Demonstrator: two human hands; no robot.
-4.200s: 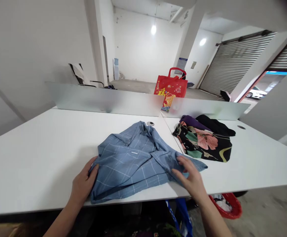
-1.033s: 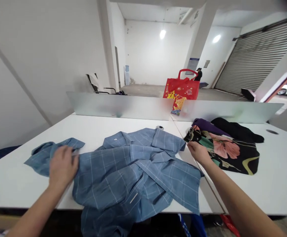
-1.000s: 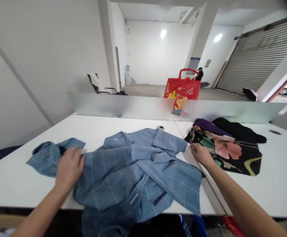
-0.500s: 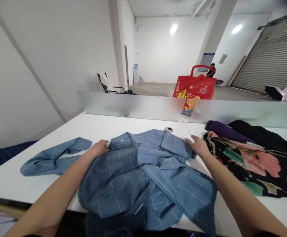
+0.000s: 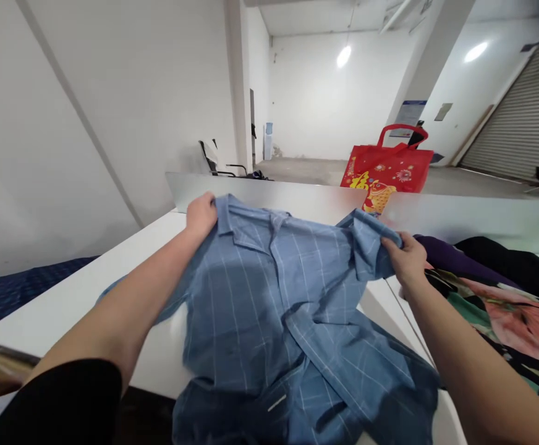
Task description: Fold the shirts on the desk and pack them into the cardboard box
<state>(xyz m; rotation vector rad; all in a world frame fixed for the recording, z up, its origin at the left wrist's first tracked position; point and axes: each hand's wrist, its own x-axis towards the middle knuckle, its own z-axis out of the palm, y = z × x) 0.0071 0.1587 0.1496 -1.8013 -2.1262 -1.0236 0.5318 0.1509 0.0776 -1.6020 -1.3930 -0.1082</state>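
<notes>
A blue checked shirt (image 5: pixel 274 296) hangs lifted off the white table (image 5: pixel 93 272), its lower part draped over the near edge. My left hand (image 5: pixel 201 213) is closed on the shirt's left shoulder beside the collar. My right hand (image 5: pixel 403 258) is closed on the right shoulder, where the cloth bunches up. Both hands hold the shirt up in front of the frosted divider (image 5: pixel 325 201).
A pile of folded clothes lies at the right: a black floral garment (image 5: pixel 501 315), a purple one (image 5: pixel 455 259) and a black one (image 5: pixel 524 269). A red tote bag (image 5: pixel 390 173) stands behind the divider. A chair (image 5: pixel 214 162) stands by the white wall.
Both hands went from smoothing the flat shirt to grasping its shoulders, then lifted it up off the table. The left sleeve is drawn in under the raised shirt.
</notes>
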